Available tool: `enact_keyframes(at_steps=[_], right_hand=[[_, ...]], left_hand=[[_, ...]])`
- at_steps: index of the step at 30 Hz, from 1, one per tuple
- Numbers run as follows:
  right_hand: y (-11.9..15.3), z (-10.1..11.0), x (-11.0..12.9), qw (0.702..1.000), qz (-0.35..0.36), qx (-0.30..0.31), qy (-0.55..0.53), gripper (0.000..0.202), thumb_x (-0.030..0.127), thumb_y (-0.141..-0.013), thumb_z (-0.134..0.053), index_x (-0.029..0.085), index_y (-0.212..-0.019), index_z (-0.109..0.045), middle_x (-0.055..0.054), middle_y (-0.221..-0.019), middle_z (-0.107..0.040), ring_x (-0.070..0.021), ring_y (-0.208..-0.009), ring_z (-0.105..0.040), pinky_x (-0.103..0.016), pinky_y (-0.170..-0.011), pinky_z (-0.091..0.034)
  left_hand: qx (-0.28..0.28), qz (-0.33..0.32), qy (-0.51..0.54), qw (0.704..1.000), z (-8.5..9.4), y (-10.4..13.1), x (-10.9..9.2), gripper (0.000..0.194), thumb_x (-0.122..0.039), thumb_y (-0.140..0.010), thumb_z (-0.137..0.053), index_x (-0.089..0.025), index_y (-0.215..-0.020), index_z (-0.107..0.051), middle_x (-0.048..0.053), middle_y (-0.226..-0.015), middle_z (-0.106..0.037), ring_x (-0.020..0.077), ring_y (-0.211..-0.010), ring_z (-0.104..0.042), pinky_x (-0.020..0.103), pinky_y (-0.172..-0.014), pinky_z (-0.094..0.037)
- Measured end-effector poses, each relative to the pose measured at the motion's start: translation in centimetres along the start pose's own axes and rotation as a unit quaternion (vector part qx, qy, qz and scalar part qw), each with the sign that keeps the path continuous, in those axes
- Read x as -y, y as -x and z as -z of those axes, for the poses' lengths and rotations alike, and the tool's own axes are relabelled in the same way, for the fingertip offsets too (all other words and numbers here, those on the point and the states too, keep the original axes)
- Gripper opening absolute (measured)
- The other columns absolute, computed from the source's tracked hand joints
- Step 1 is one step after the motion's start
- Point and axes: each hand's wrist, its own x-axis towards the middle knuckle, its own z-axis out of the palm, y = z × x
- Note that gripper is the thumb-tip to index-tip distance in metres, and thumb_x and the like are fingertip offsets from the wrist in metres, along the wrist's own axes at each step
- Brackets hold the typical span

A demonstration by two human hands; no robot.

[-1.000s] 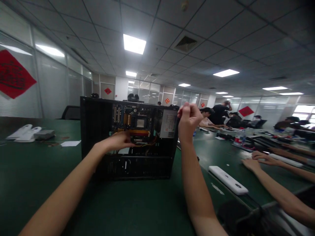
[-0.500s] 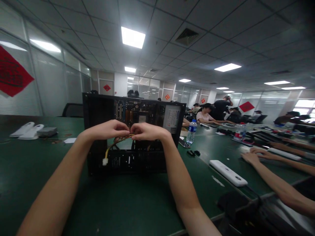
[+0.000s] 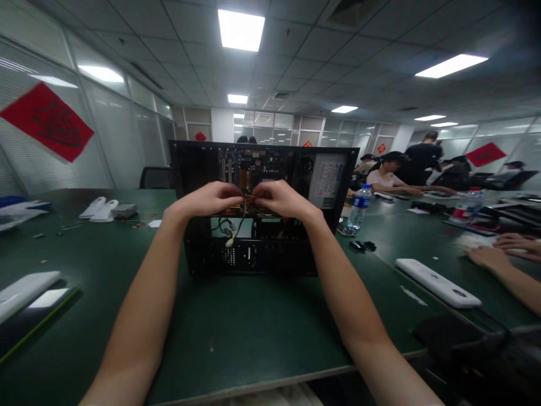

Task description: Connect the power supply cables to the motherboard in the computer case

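An open black computer case (image 3: 270, 259) stands upright on the green table in front of me. Inside it are a motherboard (image 3: 270, 163) and, at the upper right, a power supply (image 3: 328, 177) with a pale label. My left hand (image 3: 213, 197) and my right hand (image 3: 281, 198) meet before the board, fingers closed on a bundle of yellow and dark power cables (image 3: 247, 208). A pale connector (image 3: 229, 243) dangles from one cable, below the hands. The fingertips are partly hidden, and what lies exactly between them is hard to make out.
On the right stand a water bottle (image 3: 359, 207), small black parts (image 3: 362, 246) and a long white power strip (image 3: 437, 283). White objects (image 3: 99, 208) and a grey box (image 3: 124, 211) lie to the left. Another person's hands (image 3: 494, 254) rest on the table at far right.
The view has turned left and slightly up or down, shifting the case rightward in the picture. Both hands stay at the cables; the dangling connector now hangs lower beneath them and nearer the middle.
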Motion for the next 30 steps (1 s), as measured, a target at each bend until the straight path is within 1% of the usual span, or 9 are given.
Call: enact_keyframes(at_steps=[4, 6, 9, 14, 17, 21, 24, 26, 30], right_hand=[[-1.3, -2.5, -0.9, 0.993, -0.027, -0.110, 0.045, 0.021, 0.003, -0.088, -0.064, 0.013, -0.101, -0.076, -0.009, -0.097, -0.079, -0.0208, -0.089, -0.073, -0.030, -0.080, -0.052], [-1.7, -3.5, -1.4, 0.991, -0.038, -0.117, 0.044, 0.020, 0.004, -0.089, -0.065, 0.014, -0.101, -0.077, -0.009, -0.096, -0.079, -0.0214, -0.090, -0.074, -0.031, -0.081, -0.053], [-1.8, -3.9, -1.7, 0.993, -0.049, -0.107, 0.024, 0.017, 0.008, -0.089, -0.068, 0.015, -0.101, -0.077, -0.007, -0.095, -0.079, -0.0210, -0.089, -0.074, -0.030, -0.080, -0.053], [-1.4, -2.6, -1.4, 0.991, -0.048, -0.123, 0.024, 0.019, 0.009, -0.093, -0.062, 0.015, -0.102, -0.077, -0.009, -0.104, -0.079, -0.0211, -0.097, -0.072, -0.031, -0.088, -0.051], [-0.9, -1.3, -1.0, 0.997, -0.036, -0.070, 0.024, 0.019, 0.014, -0.097, -0.058, 0.013, -0.102, -0.077, -0.010, -0.106, -0.078, -0.0208, -0.097, -0.069, -0.031, -0.086, -0.049], [0.1, 0.3, 0.0, 0.999, -0.009, 0.023, -0.033, 0.030, 0.037, -0.100, -0.060, 0.011, -0.100, -0.076, -0.008, -0.093, -0.075, -0.0184, -0.081, -0.064, -0.029, -0.072, -0.047], [0.8, 1.3, 0.7, 0.994, 0.026, 0.077, -0.075, 0.034, 0.041, -0.098, -0.062, 0.013, -0.110, -0.076, -0.007, -0.098, -0.075, -0.0176, -0.084, -0.065, -0.028, -0.073, -0.048], [1.1, 1.7, 1.1, 0.991, 0.027, 0.104, -0.080, 0.034, 0.041, -0.098, -0.062, 0.014, -0.110, -0.077, -0.005, -0.093, -0.074, -0.0165, -0.081, -0.063, -0.028, -0.072, -0.047], [1.2, 2.2, 1.5, 0.988, 0.021, 0.111, -0.101, 0.032, 0.041, -0.096, -0.063, 0.013, -0.103, -0.078, -0.005, -0.087, -0.073, -0.0162, -0.078, -0.062, -0.028, -0.072, -0.048]], left_hand=[[0.019, 0.030, -0.018, 0.999, -0.9, -0.6, 1.7, 0.076, -0.057, -0.082, -0.072, -0.017, -0.146, -0.061, 0.013, -0.139, -0.071, 0.0303, -0.119, -0.069, 0.036, -0.102, -0.054], [0.017, 0.041, -0.045, 0.998, -1.2, -1.0, 2.5, 0.067, -0.046, -0.080, -0.073, -0.016, -0.140, -0.065, 0.013, -0.134, -0.073, 0.0304, -0.117, -0.070, 0.036, -0.100, -0.054], [0.042, 0.047, -0.051, 0.997, -1.3, -1.4, 3.3, 0.047, -0.034, -0.079, -0.067, -0.015, -0.122, -0.072, 0.011, -0.116, -0.078, 0.0276, -0.102, -0.073, 0.033, -0.087, -0.056], [0.031, 0.013, 0.062, 0.998, -1.3, -1.4, 2.8, 0.042, -0.028, -0.080, -0.062, -0.015, -0.119, -0.070, 0.010, -0.116, -0.077, 0.0243, -0.102, -0.072, 0.031, -0.087, -0.057], [0.011, 0.004, 0.139, 0.990, -1.2, -1.0, 2.0, 0.048, -0.026, -0.081, -0.062, -0.013, -0.127, -0.066, 0.012, -0.115, -0.076, 0.0228, -0.096, -0.073, 0.033, -0.085, -0.059], [0.010, -0.030, 0.194, 0.980, -0.5, 0.0, 0.7, 0.058, -0.033, -0.086, -0.068, -0.015, -0.140, -0.058, 0.013, -0.119, -0.074, 0.0204, -0.092, -0.073, 0.031, -0.078, -0.059], [0.040, -0.058, 0.157, 0.985, 0.3, 0.8, -0.5, 0.057, -0.032, -0.086, -0.073, -0.018, -0.140, -0.060, 0.012, -0.123, -0.073, 0.0217, -0.103, -0.071, 0.030, -0.083, -0.058], [0.061, -0.067, 0.120, 0.989, 0.8, 1.2, -1.5, 0.053, -0.030, -0.086, -0.074, -0.018, -0.136, -0.064, 0.011, -0.125, -0.073, 0.0228, -0.108, -0.070, 0.031, -0.088, -0.057], [0.067, -0.064, 0.090, 0.992, 1.3, 1.8, -3.4, 0.053, -0.032, -0.087, -0.073, -0.018, -0.137, -0.065, 0.011, -0.124, -0.075, 0.0245, -0.110, -0.070, 0.033, -0.091, -0.056]])
